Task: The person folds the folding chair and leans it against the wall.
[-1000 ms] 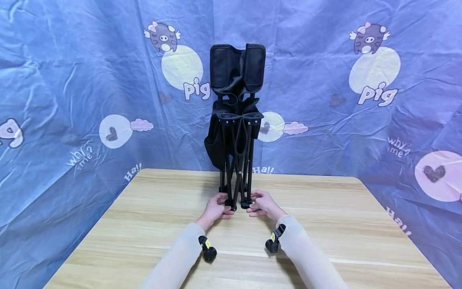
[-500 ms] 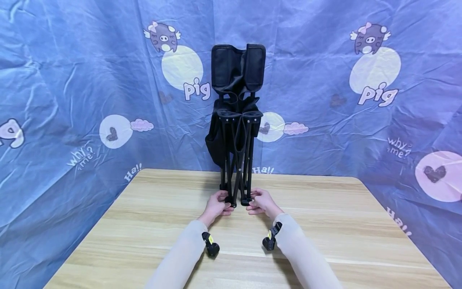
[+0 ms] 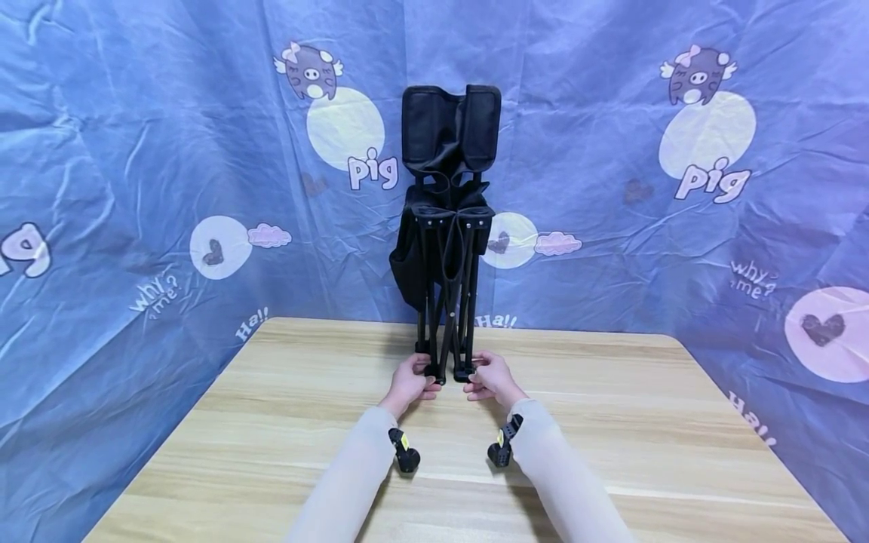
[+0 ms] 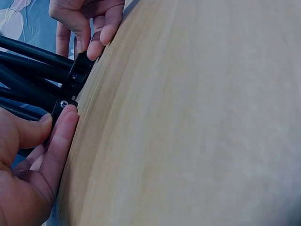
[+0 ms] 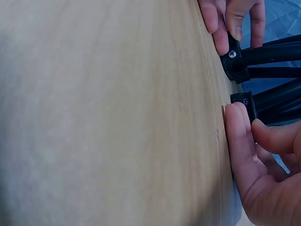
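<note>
A black folding camping chair [image 3: 420,128] stands upright and folded at the far part of the table, its dark legs bunched and crossed below the fabric. My left hand [image 3: 409,382] pinches the front left foot [image 4: 61,106], thumb on top and fingers low along the tabletop. On the other side, my right hand [image 3: 495,380] grips the front right foot [image 5: 245,100] in the same way. Screws show on both plastic feet in the wrist views. The rear feet are partly hidden behind the front legs and my fingers.
The wood-grain table [image 3: 271,452] spreads out on both sides of the chair. Right behind it hangs a blue cloth [image 3: 584,151] printed with pigs. Each wrist carries a small black camera [image 3: 405,452] on a strap.
The chair's feet have slid slightly away from me across the table, with both hands following and keeping their hold. The upper fabric has shifted a little to the right.
</note>
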`<action>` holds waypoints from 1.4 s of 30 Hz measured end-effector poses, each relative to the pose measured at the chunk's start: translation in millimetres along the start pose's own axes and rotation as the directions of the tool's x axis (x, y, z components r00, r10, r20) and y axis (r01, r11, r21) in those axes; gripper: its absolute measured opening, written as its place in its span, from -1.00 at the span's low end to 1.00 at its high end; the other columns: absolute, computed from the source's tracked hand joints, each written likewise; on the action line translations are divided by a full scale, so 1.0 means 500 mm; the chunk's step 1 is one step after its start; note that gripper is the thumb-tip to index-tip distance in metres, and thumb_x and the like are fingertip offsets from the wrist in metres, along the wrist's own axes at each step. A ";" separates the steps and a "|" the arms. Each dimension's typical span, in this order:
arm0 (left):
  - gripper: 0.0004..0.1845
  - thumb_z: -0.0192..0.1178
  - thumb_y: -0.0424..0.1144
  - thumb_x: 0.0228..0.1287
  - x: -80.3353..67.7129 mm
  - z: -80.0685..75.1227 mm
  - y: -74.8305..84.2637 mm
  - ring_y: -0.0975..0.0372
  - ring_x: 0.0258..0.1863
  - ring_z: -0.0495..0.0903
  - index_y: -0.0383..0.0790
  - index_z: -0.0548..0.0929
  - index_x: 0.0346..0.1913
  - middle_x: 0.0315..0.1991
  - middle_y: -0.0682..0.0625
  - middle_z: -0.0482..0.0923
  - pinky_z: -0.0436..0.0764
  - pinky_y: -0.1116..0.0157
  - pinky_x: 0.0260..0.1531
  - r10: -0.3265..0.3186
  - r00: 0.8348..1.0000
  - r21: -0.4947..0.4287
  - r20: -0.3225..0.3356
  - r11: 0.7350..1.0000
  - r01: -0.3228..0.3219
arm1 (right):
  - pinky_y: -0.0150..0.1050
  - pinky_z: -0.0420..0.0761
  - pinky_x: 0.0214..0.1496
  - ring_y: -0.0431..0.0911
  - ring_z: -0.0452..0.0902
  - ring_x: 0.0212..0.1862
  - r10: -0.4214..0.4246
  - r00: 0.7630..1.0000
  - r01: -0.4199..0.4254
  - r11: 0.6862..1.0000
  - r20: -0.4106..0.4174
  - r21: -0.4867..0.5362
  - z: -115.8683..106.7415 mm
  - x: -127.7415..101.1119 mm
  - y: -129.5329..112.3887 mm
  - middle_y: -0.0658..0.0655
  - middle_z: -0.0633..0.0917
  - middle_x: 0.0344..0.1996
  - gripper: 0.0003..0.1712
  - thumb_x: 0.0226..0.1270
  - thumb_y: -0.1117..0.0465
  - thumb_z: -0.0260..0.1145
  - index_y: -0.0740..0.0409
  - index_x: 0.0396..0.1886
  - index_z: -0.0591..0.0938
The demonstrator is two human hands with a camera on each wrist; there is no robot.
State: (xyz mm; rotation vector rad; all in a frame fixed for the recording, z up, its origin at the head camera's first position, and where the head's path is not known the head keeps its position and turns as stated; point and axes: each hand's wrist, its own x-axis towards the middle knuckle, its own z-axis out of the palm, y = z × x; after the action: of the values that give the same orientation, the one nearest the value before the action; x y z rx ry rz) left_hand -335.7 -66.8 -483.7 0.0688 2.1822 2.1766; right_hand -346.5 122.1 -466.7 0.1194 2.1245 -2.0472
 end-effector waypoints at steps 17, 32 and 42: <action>-0.54 0.07 -0.71 0.24 0.021 0.006 -0.009 0.12 -0.45 0.72 -0.53 0.40 0.22 0.15 -0.48 0.46 0.73 0.28 -0.53 0.028 0.998 -0.004 -0.055 1.000 -0.028 | -0.16 0.74 -0.51 -0.11 0.63 -0.58 0.019 0.999 -0.019 1.000 -0.028 -0.008 0.004 0.021 -0.004 0.39 0.47 0.19 -0.36 0.24 0.66 0.02 0.37 0.35 0.36; -0.61 0.08 -0.61 0.34 0.023 0.017 -0.007 -0.01 -0.40 0.76 -0.46 0.45 0.21 0.15 -0.40 0.50 0.73 0.26 -0.57 0.023 0.992 0.050 -0.125 0.999 -0.017 | -0.25 0.68 -0.62 -0.11 0.62 -0.62 0.017 0.995 -0.021 0.999 -0.094 -0.041 0.014 0.030 -0.002 0.37 0.51 0.18 -0.37 0.30 0.60 0.06 0.29 0.38 0.38; -0.58 0.11 -0.55 0.37 0.023 0.017 -0.011 0.07 -0.45 0.75 -0.40 0.44 0.26 0.22 -0.39 0.47 0.73 0.25 -0.56 0.014 0.989 0.048 -0.145 0.999 -0.007 | -0.24 0.70 -0.58 -0.11 0.65 -0.62 0.022 0.994 -0.022 1.000 -0.103 0.004 0.013 0.030 0.003 0.38 0.44 0.29 -0.38 0.32 0.58 0.09 0.28 0.38 0.39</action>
State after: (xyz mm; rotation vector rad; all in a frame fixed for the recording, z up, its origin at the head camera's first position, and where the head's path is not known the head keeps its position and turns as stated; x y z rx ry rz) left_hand -346.5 -57.7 -489.5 -0.0797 2.3150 2.2004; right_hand -360.6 114.7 -471.1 0.2529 2.1692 -2.0748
